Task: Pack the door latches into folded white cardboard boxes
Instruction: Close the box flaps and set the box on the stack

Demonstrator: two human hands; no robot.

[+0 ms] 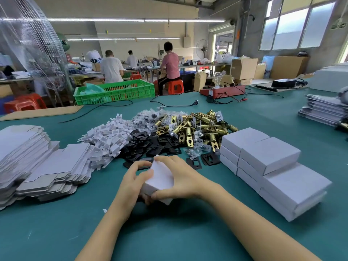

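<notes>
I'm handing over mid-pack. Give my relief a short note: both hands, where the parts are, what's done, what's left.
Left hand and right hand both grip one white box near the table's front edge; closure unclear.
Brass latches, black plates and white inserts lie piled behind it.
Flat box blanks stacked left.
Done: closed boxes stacked right.
Left: finish this box, then pack the rest.

Matt white cardboard box point(159, 178) — shiny brass latches point(190, 127) — green cloth table point(169, 232).
</notes>
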